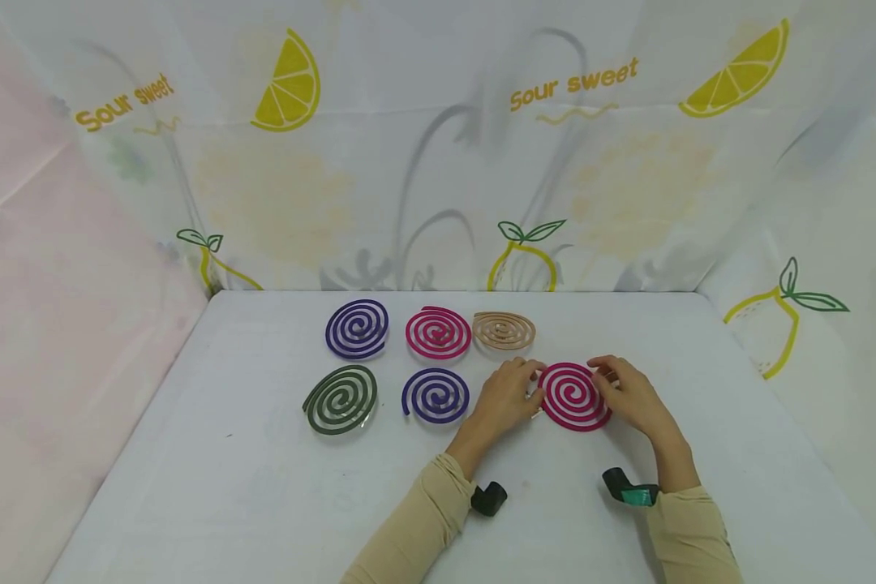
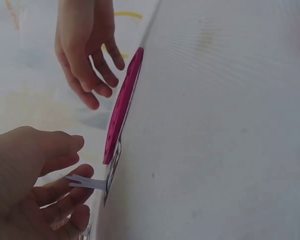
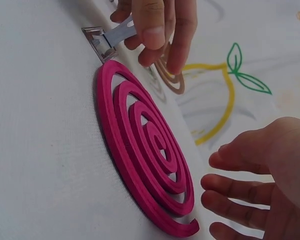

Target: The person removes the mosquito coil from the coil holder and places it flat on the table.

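Note:
A magenta spiral coil (image 1: 573, 392) (image 2: 122, 107) (image 3: 116, 145) lies flat on the white table between both hands. On its left side is my left hand (image 1: 507, 397) (image 2: 27, 175) (image 3: 162, 25), fingers loosely bent, thumb apart from them. A thin metal stand with a pale tab (image 2: 92, 183) (image 3: 121, 34) sits at the coil's edge; the tab overlaps the left fingers in view, and contact cannot be told. My right hand (image 1: 631, 397) (image 2: 87, 45) (image 3: 265, 185) hovers at the coil's right side with relaxed, spread fingers, gripping nothing.
Behind and left lie more coils: purple (image 1: 358, 329), magenta (image 1: 439, 333), tan (image 1: 504, 331), green (image 1: 341, 399) and another purple (image 1: 436, 397). The table's far edge meets a lemon-printed cloth (image 1: 409, 162). Black wrist devices (image 1: 489, 499) (image 1: 631, 489) show beside both sleeves.

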The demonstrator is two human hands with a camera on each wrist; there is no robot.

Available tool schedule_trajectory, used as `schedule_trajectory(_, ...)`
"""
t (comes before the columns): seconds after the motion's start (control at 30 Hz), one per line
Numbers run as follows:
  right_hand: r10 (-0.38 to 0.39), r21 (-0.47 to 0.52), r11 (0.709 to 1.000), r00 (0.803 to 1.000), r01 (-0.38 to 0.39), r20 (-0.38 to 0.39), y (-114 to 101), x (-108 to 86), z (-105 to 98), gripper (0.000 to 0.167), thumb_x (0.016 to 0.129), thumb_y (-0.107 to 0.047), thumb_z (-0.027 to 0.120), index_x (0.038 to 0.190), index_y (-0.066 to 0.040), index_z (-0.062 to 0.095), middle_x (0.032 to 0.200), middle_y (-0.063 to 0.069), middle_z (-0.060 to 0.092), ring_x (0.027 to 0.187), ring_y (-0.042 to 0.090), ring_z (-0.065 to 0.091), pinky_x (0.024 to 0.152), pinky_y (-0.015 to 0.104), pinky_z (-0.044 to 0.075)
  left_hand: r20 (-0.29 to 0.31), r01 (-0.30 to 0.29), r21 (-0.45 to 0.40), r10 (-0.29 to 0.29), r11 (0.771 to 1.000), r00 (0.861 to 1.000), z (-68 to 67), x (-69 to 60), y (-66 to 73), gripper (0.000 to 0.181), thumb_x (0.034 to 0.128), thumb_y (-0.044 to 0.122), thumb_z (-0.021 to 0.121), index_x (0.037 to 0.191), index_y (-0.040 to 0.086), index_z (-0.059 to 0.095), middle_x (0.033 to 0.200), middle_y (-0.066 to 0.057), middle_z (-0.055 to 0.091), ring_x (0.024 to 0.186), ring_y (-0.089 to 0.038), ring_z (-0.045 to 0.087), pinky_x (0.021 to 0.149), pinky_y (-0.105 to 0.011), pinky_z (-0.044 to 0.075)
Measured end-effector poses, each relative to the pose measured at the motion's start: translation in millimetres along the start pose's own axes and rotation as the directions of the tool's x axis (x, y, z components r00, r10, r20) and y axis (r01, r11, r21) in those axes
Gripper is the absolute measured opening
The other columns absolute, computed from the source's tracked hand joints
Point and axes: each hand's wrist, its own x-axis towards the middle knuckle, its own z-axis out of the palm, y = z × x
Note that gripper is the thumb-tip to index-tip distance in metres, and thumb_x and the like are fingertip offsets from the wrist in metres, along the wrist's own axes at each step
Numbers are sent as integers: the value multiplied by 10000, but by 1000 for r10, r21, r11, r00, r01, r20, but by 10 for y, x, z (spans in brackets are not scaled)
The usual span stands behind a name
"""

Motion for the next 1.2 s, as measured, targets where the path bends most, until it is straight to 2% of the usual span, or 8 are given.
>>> schedule_trajectory(0.27, -11, 28, 1000, 1000, 11, -2, -62, 9, 20, 292, 969, -159, 500, 1207, 6, 539, 1087, 238, 620, 964, 352, 600, 789, 463, 540, -24, -30, -26, 29, 999, 999, -103, 5, 9, 302, 890, 221, 637, 1187, 169, 621, 1011, 33, 673, 902, -94, 614, 696, -165, 460)
schedule_trajectory(0.5, -32, 37, 999, 999, 32, -1, -91, 33, 78, 282, 965, -147, 504, 1195, 11, 546, 1112, 236, 623, 991, 356, 603, 848, 495, 517, 6, -11, -88, 12, 996, 1000, -259, -10, 16, 304, 907, 221, 615, 1206, 172, 613, 1058, 34, 683, 942, -111, 641, 735, -176, 469)
schedule_trajectory(0.8, -71, 47, 996, 997, 71, -8, -151, 39, 142, 275, 958, -129, 515, 1186, 21, 552, 1137, 227, 623, 1070, 366, 589, 916, 526, 480, -2, -8, -133, 8, 991, 1000, -373, -32, -18, 295, 911, 207, 607, 1203, 164, 612, 1067, 15, 678, 951, -135, 651, 769, -197, 483)
schedule_trajectory(0.97, -86, 48, 995, 996, 87, -19, -202, 51, 174, 269, 949, -118, 527, 1188, 4, 557, 1134, 214, 627, 1050, 354, 599, 894, 522, 494, 5, -16, -154, 17, 988, 1000, -436, -54, -18, 297, 911, 202, 607, 1205, 166, 611, 1076, 12, 676, 959, -137, 650, 794, -212, 488)
schedule_trajectory(1.2, -153, 73, 985, 988, 154, -20, -298, 59, 202, 263, 941, -94, 540, 1186, 0, 558, 1130, 199, 639, 1020, 314, 608, 860, 485, 507, -8, -45, -159, 45, 986, 999, -521, -71, -22, 298, 906, 188, 617, 1200, 142, 618, 1082, -10, 678, 953, -142, 651, 803, -233, 498)
